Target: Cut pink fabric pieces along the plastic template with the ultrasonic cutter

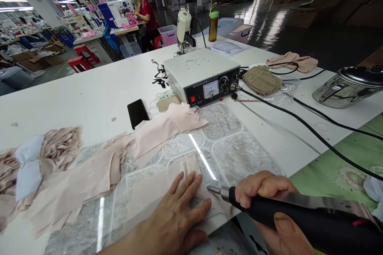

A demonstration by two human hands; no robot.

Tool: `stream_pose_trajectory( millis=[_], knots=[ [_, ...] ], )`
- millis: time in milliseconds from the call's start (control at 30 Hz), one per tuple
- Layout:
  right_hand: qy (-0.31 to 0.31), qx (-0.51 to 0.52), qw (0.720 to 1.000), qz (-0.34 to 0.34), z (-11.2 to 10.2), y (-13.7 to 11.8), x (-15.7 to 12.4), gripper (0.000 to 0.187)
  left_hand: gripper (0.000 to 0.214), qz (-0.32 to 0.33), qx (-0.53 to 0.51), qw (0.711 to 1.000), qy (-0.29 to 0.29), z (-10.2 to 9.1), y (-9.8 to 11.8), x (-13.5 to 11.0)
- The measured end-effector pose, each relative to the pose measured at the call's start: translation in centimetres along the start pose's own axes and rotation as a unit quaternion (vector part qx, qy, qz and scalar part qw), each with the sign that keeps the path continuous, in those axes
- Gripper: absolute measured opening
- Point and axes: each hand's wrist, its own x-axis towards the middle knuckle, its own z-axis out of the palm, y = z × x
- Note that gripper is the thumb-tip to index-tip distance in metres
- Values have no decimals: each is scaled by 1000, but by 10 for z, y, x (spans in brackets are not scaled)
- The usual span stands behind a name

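My left hand [181, 209] lies flat with fingers apart on a thin pale pink fabric piece [152, 187], which rests on a grey marble-patterned mat [239, 155]. In my right hand [266, 191] is a black ultrasonic welding gun [305, 215], fingers wrapped round its body. Its pointed metal tip [216, 190] is at the right edge of the fabric, close to my left fingers; contact with the cloth I cannot tell. Farther back, stacks of pink fabric pieces [167, 127] lie on the mat, and another stack [86, 183] is to the left.
A control box [206, 75] with dials stands behind the mat, its black cable [299, 117] running right. Around it are a phone [137, 113], a bottle [213, 26], brown card templates [261, 81] and a steel pot [347, 87]. A bundled fabric pile [61, 143] sits left. A person [146, 14] sews beyond.
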Motion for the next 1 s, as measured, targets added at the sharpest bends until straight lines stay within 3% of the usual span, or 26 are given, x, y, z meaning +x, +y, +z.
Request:
stream_pose_trajectory(
  millis=[767, 867, 1000],
  knots=[
    [-24, 35, 999, -27, 1, 15, 9, 13, 58, -29, -21, 999, -20, -2, 4, 2],
    [26, 41, 999, -17, -4, 14, 7, 16, 57, -2, -58, 998, -33, -11, -1, -1],
    [157, 31, 987, -27, -24, 22, 9, 19, 48, -42, -70, 995, 61, -13, -18, -25]
  ],
)
